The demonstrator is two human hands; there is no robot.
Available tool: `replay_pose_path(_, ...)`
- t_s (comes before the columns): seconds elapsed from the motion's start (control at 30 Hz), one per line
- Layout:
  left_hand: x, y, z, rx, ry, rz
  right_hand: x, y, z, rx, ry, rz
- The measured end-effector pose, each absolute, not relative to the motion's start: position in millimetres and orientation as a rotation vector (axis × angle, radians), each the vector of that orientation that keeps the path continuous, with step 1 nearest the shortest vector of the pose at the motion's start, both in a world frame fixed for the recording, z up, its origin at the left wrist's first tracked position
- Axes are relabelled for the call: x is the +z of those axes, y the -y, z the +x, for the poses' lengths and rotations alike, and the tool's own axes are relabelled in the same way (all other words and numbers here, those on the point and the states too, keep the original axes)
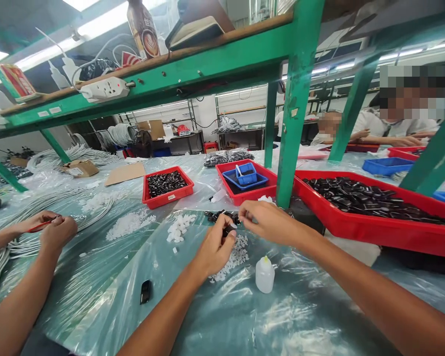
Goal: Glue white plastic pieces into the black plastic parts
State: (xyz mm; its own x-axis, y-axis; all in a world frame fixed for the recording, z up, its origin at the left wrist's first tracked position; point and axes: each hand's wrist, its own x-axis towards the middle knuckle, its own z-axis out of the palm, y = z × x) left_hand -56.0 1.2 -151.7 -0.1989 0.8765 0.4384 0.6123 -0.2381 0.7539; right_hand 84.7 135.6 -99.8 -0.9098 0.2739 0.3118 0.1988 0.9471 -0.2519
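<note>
My left hand (217, 247) is closed round a small black plastic part (227, 231), with a bit of white showing at its top. Close beside it, the bent fingers of my right hand (263, 221) are pinched together; whatever lies between them is hidden. Behind both hands is a small heap of black parts (212, 215). Under and beside my left hand spread many tiny white pieces (241, 249). A squat translucent bottle (265, 275) with a yellowish tip stands below my right forearm. One glossy black casing (145, 291) lies alone to the left.
Red trays of black parts stand at the back (168, 197) and right (378, 222); another red tray (241, 199) holds blue trays. A green post (291, 123) rises beyond my right hand. A co-worker's hands (57, 230) work at left near white cables (20, 247). White piles (129, 225) lie between.
</note>
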Motion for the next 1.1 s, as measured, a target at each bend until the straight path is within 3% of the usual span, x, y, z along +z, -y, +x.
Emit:
replay_pose_path(0.3, -150.7, -1.3, -51.4, 1.518, -1.728, 1.803, -98.8, -119.7, 76.4, 0.619, 2.418, -0.139)
replay_pose_path(0.6, -153.7, -0.8, -49.0, 1.586, -1.618, 1.727, -108.6, -126.4, 75.5, 0.5, 2.356, -0.066)
replay_pose_path(0.8, -156.7, -4.4, -50.4, 1.596, -1.605, 1.708, -111.2, -129.1, 75.3, 0.213, 2.336, 0.12)
replay_pose_path(1.1, -166.1, -7.9, -49.3, 1.661, -1.47, 1.6, -104.8, -125.7, 79.6, 0.373, 2.352, 0.162)
